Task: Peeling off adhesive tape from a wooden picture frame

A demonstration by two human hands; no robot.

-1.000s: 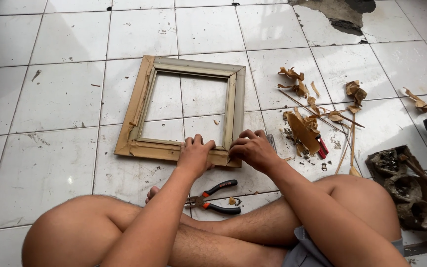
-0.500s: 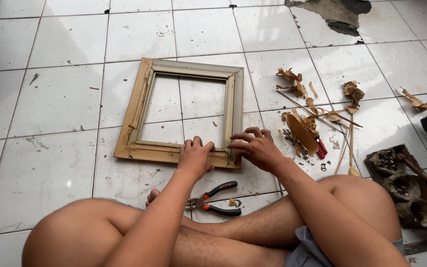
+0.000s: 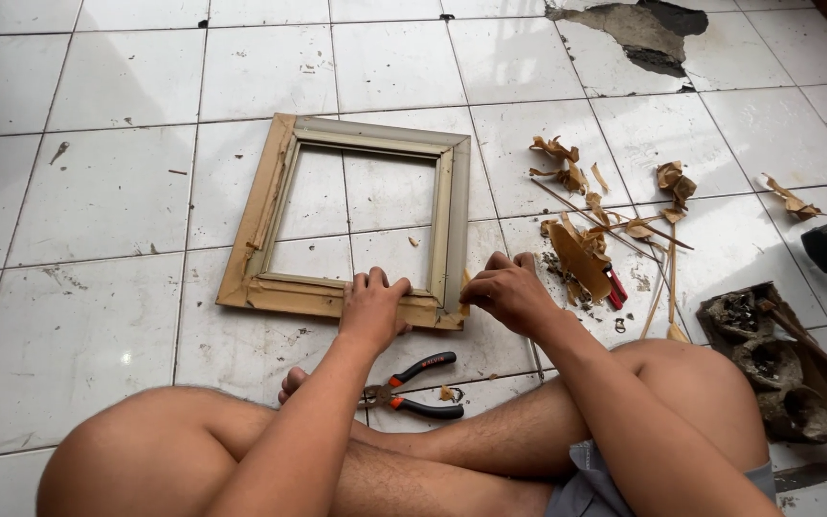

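The left hand (image 3: 373,308) is pressing flat, fingers extended, on the near rail of the rectangular wooden picture frame (image 3: 356,222) lying on the white tiled floor (image 3: 98,191), while the right hand (image 3: 509,290) is pinching its near right corner, red-handled pliers (image 3: 418,385) lying just behind.

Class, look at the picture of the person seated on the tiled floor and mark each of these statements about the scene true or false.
1. Both hands rest on the near edge of the wooden frame. True: left hand, right hand.
2. The pliers are held in the right hand. False: they lie on the floor by the legs.
3. The frame holds a picture. False: floor tiles show through it.
4. Torn brown scraps lie right of the frame. True.
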